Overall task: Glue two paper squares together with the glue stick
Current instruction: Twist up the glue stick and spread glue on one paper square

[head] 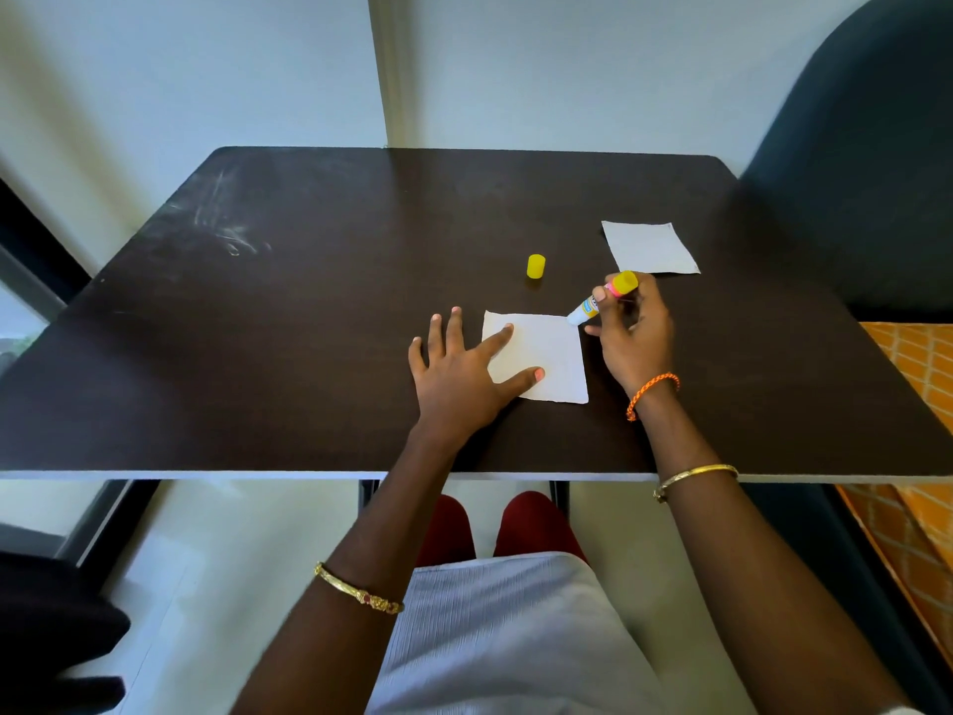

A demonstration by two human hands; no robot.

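A white paper square (554, 361) lies on the dark table (309, 312) in front of me. My left hand (459, 371) lies flat with spread fingers, its index finger and thumb pressing the square's left side. My right hand (631, 335) grips the uncapped glue stick (601, 299), tilted, with its white tip touching the square's far right corner. The stick's yellow cap (536, 266) stands alone on the table beyond the square. A second white paper square (650, 247) lies flat further back on the right.
A dark chair back (866, 147) rises past the table's right corner. Orange patterned fabric (913, 363) shows at the right edge. A white wall stands behind the table. A dark object (56, 627) sits at the lower left.
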